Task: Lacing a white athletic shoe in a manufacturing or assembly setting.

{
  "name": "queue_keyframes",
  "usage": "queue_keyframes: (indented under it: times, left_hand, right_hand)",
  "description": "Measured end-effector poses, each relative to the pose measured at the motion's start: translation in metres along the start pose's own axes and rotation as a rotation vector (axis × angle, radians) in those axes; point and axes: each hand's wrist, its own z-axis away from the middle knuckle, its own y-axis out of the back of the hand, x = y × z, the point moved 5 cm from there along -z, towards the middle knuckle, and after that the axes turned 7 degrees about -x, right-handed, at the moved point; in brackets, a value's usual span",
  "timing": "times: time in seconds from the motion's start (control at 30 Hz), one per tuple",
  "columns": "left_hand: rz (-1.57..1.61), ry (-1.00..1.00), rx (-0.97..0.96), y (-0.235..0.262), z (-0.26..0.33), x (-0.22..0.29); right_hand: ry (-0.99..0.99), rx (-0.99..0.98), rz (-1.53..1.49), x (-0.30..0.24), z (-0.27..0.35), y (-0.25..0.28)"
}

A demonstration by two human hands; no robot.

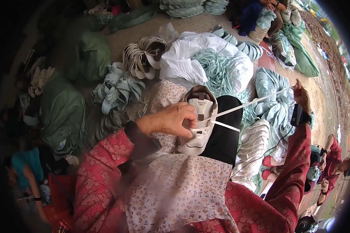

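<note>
On my lap rests a white sneaker [196,139] with a brown-grey collar, its toe toward me. My left hand [171,119] closes over its left side, fingers curled at the lace rows; what the fingertips pinch is partly hidden. A flat white shoelace [256,101] runs from the eyelets up to my right hand [300,95], which is raised out to the right and holds its far end, pulled taut. A second, shorter lace end [226,125] sticks out to the right of the shoe. Beneath lie a floral apron [179,178] and a black trouser leg [225,136].
Ahead is a white sack [182,58] with a heap of pale green laces [216,72]. Bundled shoe uppers [274,89] and stacked white uppers [254,143] lie at the right. Green sacks [64,112] stand left. Other people sit nearby, one in teal [29,167].
</note>
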Motion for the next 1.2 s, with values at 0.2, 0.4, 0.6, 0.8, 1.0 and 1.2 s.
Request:
queue_keyframes:
  times: [0.2, 0.4, 0.6, 0.8, 1.0, 1.2]
  left_hand:
    - [0.283, 0.107, -0.018, 0.002, 0.011, -0.004]
    - [0.314, 0.010, 0.143, -0.003, 0.051, 0.034]
    - [0.362, -0.128, -0.371, -0.062, 0.109, 0.078]
    - [0.437, -0.017, -0.513, -0.074, 0.124, 0.094]
    - [0.327, -0.042, -0.638, -0.079, 0.114, 0.094]
    - [0.367, -0.058, -0.647, -0.081, 0.112, 0.089]
  right_hand:
    - [0.015, 0.188, 0.304, 0.000, 0.064, -0.026]
    - [0.091, -0.100, 1.029, 0.078, 0.121, -0.282]
    - [-0.307, -1.175, 0.693, 0.185, 0.252, -0.482]
    - [-0.846, -0.770, 0.594, 0.212, 0.294, -0.458]
    - [-0.457, -0.811, 0.899, 0.230, 0.281, -0.463]
    - [-0.186, -1.095, 1.418, 0.261, 0.258, -0.478]
